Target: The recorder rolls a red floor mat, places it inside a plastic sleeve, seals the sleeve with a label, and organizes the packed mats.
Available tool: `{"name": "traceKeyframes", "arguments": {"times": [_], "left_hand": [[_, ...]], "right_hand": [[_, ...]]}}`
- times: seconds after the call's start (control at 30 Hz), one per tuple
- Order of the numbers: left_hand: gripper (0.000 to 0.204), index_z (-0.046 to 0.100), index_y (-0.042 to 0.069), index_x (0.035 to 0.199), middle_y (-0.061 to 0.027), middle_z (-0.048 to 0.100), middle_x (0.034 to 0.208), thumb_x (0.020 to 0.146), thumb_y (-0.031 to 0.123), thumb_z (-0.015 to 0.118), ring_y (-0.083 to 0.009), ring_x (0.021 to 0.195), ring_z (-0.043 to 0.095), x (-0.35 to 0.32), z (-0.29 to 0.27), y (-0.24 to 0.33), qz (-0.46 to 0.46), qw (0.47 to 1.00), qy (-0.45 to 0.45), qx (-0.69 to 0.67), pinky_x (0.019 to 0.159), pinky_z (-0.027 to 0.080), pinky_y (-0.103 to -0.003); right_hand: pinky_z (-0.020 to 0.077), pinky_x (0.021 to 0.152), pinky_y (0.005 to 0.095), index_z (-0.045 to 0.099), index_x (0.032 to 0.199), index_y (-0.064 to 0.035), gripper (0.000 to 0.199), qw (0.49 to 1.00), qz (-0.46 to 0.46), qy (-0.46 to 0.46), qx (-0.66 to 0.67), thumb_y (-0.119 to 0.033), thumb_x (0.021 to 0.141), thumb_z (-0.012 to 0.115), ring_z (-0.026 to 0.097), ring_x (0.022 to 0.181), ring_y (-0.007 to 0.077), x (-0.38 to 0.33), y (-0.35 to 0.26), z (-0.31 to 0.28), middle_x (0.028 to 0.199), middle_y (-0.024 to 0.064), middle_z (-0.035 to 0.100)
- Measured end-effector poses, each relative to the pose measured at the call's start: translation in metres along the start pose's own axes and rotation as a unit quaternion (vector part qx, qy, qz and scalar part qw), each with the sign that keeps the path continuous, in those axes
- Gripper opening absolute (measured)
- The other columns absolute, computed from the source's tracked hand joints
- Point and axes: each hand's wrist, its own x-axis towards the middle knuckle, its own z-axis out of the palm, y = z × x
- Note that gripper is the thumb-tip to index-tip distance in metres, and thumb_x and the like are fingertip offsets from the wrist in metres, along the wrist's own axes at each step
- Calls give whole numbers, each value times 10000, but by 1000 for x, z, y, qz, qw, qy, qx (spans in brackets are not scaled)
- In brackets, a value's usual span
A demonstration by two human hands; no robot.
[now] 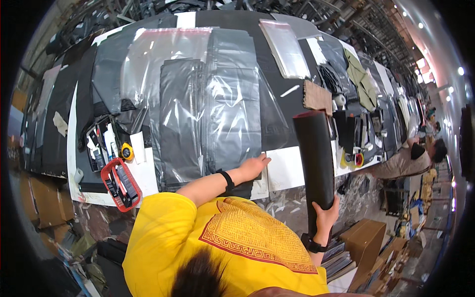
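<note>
A dark rolled sheet (312, 158), black outside with a reddish edge at its far end, stands out to the right of my body. My right hand (326, 213) is wrapped round its near part, a black band on the wrist. At the table's near edge, beside a stack of grey plastic bags (232, 99), my left hand (255, 167) has its fingers curled and pressed together. Whatever they may hold is too small to make out. Just to its right lies a white board (284, 168).
Clear plastic bags (284, 49) lie at the far side. On the left are a red basket (120, 185) of small boxes and a yellow tape measure (127, 151). A brown cardboard piece (317, 98) and a tape roll (358, 159) lie right; another person (408, 161) is beyond.
</note>
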Motion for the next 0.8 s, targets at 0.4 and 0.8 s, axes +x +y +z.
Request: {"name": "traceKeyframes", "arguments": {"times": [0.4,0.8], "left_hand": [[269,576,40,1105,-194,618,1065,852,104,512,-385,971,603,-66,-93,-62,-212,959,88,169,834,490,-462],[198,510,7,999,-141,640,733,929,174,589,-223,539,631,-184,-154,-164,-461,797,340,-191,505,509,-353]], "right_hand": [[475,795,426,589,1125,-40,676,965,-255,-64,-16,-184,533,881,597,925,353,10,-95,50,991,133,628],[435,820,404,572,1169,-77,677,899,-404,-166,-27,-231,574,857,566,937,285,38,-177,186,972,86,570]]}}
